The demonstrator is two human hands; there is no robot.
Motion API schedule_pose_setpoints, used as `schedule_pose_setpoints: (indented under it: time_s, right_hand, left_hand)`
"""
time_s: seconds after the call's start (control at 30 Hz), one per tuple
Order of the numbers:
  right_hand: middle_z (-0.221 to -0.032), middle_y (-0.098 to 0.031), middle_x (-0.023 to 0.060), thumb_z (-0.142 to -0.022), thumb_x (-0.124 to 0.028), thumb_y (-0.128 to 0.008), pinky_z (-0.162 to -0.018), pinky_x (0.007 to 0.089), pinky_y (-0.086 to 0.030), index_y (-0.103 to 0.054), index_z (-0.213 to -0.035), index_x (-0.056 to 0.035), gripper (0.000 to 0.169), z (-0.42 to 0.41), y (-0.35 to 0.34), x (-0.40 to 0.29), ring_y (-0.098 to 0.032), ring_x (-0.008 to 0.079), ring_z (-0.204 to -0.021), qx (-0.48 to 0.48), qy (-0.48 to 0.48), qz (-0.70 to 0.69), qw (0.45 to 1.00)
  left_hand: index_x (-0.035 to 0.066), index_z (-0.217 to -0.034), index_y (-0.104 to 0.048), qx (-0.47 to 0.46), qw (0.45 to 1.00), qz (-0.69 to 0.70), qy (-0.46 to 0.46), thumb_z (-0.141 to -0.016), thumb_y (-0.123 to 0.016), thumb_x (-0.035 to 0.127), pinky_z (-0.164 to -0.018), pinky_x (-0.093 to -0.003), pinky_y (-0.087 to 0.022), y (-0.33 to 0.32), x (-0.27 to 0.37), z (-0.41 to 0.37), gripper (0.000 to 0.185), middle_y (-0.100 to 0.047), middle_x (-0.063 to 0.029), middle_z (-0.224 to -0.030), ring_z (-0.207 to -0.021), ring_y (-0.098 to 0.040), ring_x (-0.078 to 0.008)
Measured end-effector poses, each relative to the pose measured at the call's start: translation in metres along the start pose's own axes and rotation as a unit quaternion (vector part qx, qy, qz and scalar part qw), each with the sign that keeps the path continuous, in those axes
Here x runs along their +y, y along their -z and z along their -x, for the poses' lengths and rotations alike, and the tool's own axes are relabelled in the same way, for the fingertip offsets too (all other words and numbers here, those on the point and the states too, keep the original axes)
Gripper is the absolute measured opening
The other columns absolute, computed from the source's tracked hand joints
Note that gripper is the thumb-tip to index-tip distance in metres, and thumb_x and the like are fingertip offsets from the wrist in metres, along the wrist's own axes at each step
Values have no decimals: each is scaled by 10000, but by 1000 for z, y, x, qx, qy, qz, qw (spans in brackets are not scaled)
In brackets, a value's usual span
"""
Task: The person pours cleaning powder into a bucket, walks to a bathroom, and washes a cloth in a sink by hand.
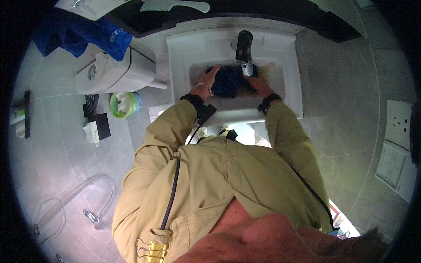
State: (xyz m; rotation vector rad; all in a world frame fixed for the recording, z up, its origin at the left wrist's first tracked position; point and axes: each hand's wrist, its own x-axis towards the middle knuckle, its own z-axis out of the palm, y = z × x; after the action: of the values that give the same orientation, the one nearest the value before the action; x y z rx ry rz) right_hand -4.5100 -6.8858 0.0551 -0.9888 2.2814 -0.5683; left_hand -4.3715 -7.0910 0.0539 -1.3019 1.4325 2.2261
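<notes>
A dark blue cloth (225,80) lies bunched in the basin of a white washbasin (184,42). My left hand (207,80) grips the cloth's left end, with the thumb on top of it. At the cloth's right end, under the spout of the black and chrome faucet (244,49), is my right hand (258,84); it is blurred and its fingers are partly hidden by the cloth and the spout. Whether water runs from the faucet cannot be told.
A white comb (174,6) lies on the dark shelf (263,10) beyond the washbasin. To the left are a hanging blue towel (79,36), a toilet tank (111,75), a green bin (120,111) and a shower hose (72,197). Wall sockets (398,123) are at right.
</notes>
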Motion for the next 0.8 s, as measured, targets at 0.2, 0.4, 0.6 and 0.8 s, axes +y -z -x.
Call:
schedule_pose_setpoints:
  time_s: [0.2, 0.4, 0.6, 0.8]
  right_hand:
    - [-1024, -545, 122, -675, -485, -631, -791, 328, -449, -479, -1122, -50, 642, 14, 3, -127, -529, 220, -955, -93, -169, -564, 803]
    - [-797, -598, 131, -656, -582, -598, -673, 356, -468, -575, -945, -15, 637, 3, -9, -126, -585, 258, -738, 54, -150, -276, 948]
    - [-808, -601, 187, -726, -559, -534, -664, 393, -447, -586, -890, -4, 581, -16, -29, -101, -591, 315, -752, 147, -117, -203, 961]
    - [-993, -556, 179, -697, -252, -599, -805, 458, -396, -539, -1081, -90, 421, 12, 13, -9, -506, 323, -956, 110, -24, 230, 967]
  left_hand:
    - [92, -1225, -415, -89, 988, -10, -128, -680, -560, 603, -890, -370, -380, -8, 2, 5, 761, -410, -106, -1225, -1110, -409, -246]
    - [79, -1116, -505, -161, 974, 133, -83, -759, -541, 456, -862, -388, -407, -26, 12, -15, 520, -546, -102, -1061, -1000, -512, -249]
    - [46, -1080, -517, -31, 915, -273, -296, -770, -545, 320, -821, -351, -425, 3, -23, -41, 415, -585, -133, -1010, -906, -570, -274]
    - [60, -994, -577, -2, 946, -170, -278, -702, -603, 201, -788, -371, -418, -37, 1, -20, 325, -609, -119, -948, -925, -550, -312]
